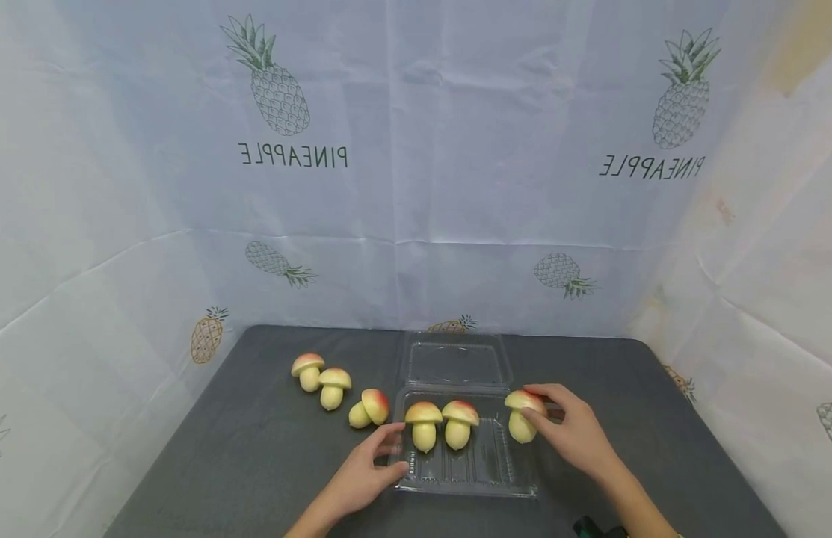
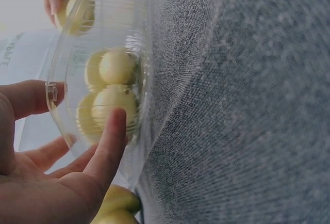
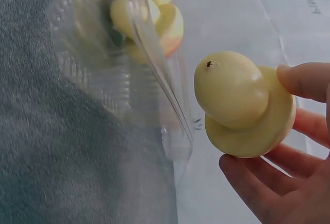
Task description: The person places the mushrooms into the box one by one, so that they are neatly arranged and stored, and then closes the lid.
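My right hand (image 1: 577, 430) pinches a toy mushroom (image 1: 521, 430), yellow with a red-tinged cap, at the right side of a clear plastic box (image 1: 469, 478). In the right wrist view the mushroom (image 3: 232, 92) is held by its cap, stem end toward the camera, apart from the box wall. My left hand (image 1: 362, 474) holds the box's left edge, thumb and fingers spread along it. The left wrist view shows fingertips (image 2: 117, 123) at the clear wall. Two mushrooms (image 1: 424, 427) (image 1: 459, 424) lie side by side inside the box, caps toward the back.
The box's clear lid (image 1: 456, 362) lies open behind it. Three more mushrooms (image 1: 308, 371) (image 1: 334, 387) (image 1: 370, 409) lie left of the box on the dark table (image 1: 254, 463). White pineapple-print cloth (image 1: 456, 187) hangs around the table. A dark object (image 1: 590, 527) shows near the right wrist.
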`<state>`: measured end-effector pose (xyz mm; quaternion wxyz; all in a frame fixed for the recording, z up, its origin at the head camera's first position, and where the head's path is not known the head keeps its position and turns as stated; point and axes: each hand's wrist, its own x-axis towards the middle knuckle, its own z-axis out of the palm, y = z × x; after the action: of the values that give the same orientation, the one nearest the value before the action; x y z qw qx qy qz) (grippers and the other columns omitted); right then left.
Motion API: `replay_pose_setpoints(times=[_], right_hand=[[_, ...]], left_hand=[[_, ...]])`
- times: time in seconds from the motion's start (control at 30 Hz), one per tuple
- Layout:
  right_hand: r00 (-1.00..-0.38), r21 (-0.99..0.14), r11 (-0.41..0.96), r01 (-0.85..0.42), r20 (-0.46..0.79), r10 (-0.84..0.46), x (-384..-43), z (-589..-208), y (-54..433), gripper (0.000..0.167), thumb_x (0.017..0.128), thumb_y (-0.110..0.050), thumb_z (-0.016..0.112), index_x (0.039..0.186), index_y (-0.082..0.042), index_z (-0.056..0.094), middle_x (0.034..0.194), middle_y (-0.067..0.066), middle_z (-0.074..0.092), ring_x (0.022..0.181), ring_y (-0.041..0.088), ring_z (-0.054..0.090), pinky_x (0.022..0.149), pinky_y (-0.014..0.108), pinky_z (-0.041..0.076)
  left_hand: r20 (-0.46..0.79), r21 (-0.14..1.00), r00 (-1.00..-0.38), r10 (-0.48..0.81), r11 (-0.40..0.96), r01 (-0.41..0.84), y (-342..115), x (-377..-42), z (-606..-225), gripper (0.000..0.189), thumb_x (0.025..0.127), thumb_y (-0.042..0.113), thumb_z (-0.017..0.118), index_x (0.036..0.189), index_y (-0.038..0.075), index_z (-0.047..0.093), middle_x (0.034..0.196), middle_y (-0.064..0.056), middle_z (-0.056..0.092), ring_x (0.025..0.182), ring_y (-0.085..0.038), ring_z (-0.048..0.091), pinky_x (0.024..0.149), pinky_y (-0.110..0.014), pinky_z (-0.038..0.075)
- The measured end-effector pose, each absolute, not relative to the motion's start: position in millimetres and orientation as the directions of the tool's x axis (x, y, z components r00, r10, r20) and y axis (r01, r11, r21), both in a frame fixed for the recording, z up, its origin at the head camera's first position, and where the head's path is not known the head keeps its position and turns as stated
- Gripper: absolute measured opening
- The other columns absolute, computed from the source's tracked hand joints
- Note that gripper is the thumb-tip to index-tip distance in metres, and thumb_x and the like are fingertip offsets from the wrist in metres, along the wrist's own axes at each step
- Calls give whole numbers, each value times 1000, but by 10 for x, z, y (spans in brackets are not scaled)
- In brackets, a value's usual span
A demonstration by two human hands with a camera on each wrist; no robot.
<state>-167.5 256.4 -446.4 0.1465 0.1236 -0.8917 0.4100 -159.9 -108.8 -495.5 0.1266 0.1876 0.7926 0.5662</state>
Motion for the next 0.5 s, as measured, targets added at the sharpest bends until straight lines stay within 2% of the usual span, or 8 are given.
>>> replay_pose_setpoints(times=[0.5], right_hand=[[-935,-737,584,-340,332,-124,-1757,-4591,2372,39,91,-25,79,125,-8,69,116,1,66,103,23,66,83,30,58]], left_hand=[[9,950,-900,436,278,144,-1083,-1600,-4963,61,94,16,72,148,3,46,137,-27,53,123,-44,56,86,-43,58]])
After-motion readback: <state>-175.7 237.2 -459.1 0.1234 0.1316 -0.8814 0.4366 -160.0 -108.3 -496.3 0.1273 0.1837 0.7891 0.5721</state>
